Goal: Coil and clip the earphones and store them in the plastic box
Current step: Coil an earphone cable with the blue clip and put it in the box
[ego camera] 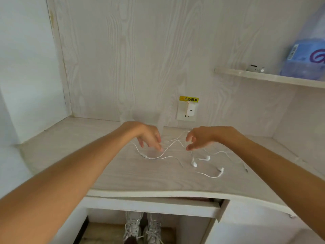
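Item: earphones [194, 163], white, wired. There are at least three earbuds in sight, so probably more than one set. They lie loose and tangled across the middle of the counter [114, 175], the cords running in slack loops from below the left hand [149, 138] to the far right, where a thin plug end rests near the counter's right side.

Left hand: palm down over the left part of the cord, fingers [159, 147] spread and curled downward, the tips at or just above a strand (contact cannot be told). Nothing is closed in the hand.

Right hand [198, 138]: hovers over the middle of the tangle with thumb and forefinger parted in a loose pinch shape and no cord visibly between them.

Handling, as judged: very light, limp, springy cord that will slide on the smooth counter and snag on itself; the earbuds are the only stiff parts. Best taken by pinching a cord near an earbud or at the junction piece [145, 156], then drawing it free before winding.

Not in view: plastic box, clip.

Other fixtures: wall socket with charger [190, 110] under a yellow warning label; shelf [263, 77] at the upper right carrying a blue-wrapped pack [306, 57].

Status: coiling not yet begun.
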The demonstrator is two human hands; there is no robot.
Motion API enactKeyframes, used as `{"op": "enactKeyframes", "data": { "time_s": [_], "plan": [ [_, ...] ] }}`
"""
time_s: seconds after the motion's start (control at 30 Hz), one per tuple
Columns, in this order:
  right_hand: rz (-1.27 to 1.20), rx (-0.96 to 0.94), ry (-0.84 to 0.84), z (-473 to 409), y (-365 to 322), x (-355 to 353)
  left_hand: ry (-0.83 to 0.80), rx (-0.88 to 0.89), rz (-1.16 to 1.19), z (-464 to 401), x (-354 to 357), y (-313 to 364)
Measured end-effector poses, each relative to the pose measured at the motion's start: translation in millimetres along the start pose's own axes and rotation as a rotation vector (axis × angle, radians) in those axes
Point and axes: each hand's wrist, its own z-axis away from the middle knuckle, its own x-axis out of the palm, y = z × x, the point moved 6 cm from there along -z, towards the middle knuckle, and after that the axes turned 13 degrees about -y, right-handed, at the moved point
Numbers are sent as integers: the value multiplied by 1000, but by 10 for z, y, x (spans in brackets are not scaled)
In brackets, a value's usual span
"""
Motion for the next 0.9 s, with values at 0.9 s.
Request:
{"op": "enactKeyframes", "data": {
  "time_s": [0.9],
  "plan": [
    [-622,-369,101,454,448,91,176,476,523,346,-181,900]
  ]
}}
